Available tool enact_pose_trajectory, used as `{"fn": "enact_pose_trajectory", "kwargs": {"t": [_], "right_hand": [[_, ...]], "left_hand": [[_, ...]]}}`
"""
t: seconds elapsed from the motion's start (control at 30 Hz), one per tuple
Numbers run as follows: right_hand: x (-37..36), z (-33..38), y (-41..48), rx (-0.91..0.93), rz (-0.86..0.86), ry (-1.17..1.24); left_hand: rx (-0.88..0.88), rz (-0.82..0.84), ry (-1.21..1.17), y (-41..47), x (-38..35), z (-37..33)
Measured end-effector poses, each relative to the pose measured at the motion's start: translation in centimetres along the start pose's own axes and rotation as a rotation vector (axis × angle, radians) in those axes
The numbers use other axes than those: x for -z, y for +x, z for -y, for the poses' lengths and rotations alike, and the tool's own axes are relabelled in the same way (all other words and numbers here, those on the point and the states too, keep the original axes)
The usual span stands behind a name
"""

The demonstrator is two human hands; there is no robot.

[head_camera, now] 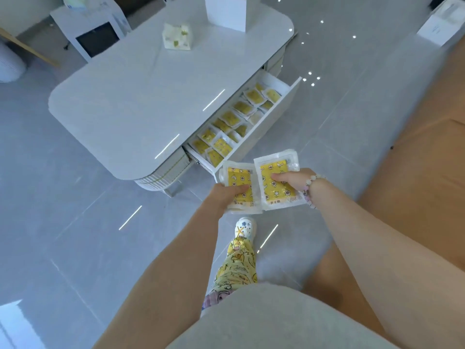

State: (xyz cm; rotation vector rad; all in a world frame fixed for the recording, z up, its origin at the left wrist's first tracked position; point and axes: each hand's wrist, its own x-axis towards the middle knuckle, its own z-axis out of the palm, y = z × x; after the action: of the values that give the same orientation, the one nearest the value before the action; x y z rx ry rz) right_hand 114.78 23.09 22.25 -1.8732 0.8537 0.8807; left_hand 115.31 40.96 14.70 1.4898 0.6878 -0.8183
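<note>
both hands held packets just in front of the open drawer: left hand gripped one stack, right hand gripped another. likely mid-stocking; next move needs a lowering into the drawer's row.

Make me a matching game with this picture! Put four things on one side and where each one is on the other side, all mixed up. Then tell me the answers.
Things:
1 tissue pack
2 shoe
3 bracelet
4 held packets

Places:
A on the floor
B round the wrist
C on the table
D some in the left hand, some in the right hand

Pairs: 1-C, 2-A, 3-B, 4-D
</note>
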Motion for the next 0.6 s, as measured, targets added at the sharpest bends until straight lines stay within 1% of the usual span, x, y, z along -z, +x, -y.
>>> {"fn": "enact_pose_trajectory", "kwargs": {"t": [0.07,0.17,0.3,0.37,0.6], "right_hand": [[1.4,2.8,1.3,0.005,-0.033,-0.045],[2.7,6.5,3.6,-0.003,-0.018,-0.033],[3.7,9.3,7.1,-0.056,-0.01,-0.012],[4.1,10.5,8.6,-0.075,0.007,-0.032],[7.1,14.4,13.1,-0.117,0.051,-0.177]], "left_hand": [[0.002,-0.002,-0.023,1.9,0.0,-2.2],[0.002,-0.016,-0.048,4.7,0.3,-5.9],[0.032,-0.05,-0.028,8.1,0.8,-9.8],[0.037,-0.064,-0.064,9.4,0.8,-11.5],[0.092,-0.137,-0.183,13.2,-0.7,-13.7]]}}
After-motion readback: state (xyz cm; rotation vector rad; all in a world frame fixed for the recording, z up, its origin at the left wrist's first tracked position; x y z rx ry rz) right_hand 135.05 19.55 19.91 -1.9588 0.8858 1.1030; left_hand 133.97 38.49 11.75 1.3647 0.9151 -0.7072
